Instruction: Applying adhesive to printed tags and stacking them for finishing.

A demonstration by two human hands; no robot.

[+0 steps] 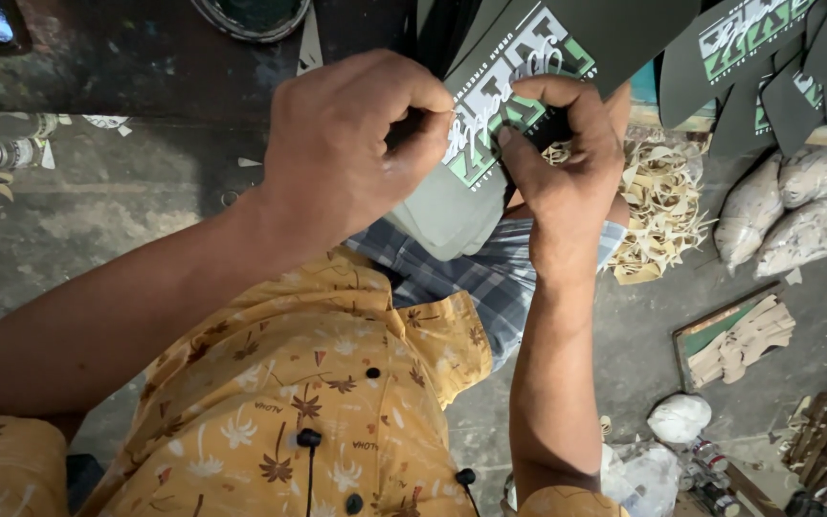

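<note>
- Your left hand (pixel 351 153) sits just left of the frame's centre top, its grip curled tight and pinching the near edge of a dark green printed piece (pixel 504 91) — thumb and forefinger pressed together against it.
- Your right hand (pixel 562 163) is directly beside it to the right, its grip also closed, the fingertips pinching the same piece at the printed patch; the two hands almost touch.
- The dark green printed piece reaches from between your hands up to the top edge of the frame, with a white and green design on its face and a paler grey-green underside (pixel 447 215) hanging below your hands.
- More pieces of the same kind (pixel 777 57) fan out in the upper right corner, overlapping each other.
- Below them, right of your right hand, lies a heap of pale offcut strips (pixel 662 206) on the floor — and further right three filled translucent bags (pixel 796 215).
- At lower right a flat tray (pixel 720 330) holds tan cut shapes, with a white crumpled bag (pixel 679 418) below it.
- Your yellow patterned shirt (pixel 279 412) fills the lower left.
</note>
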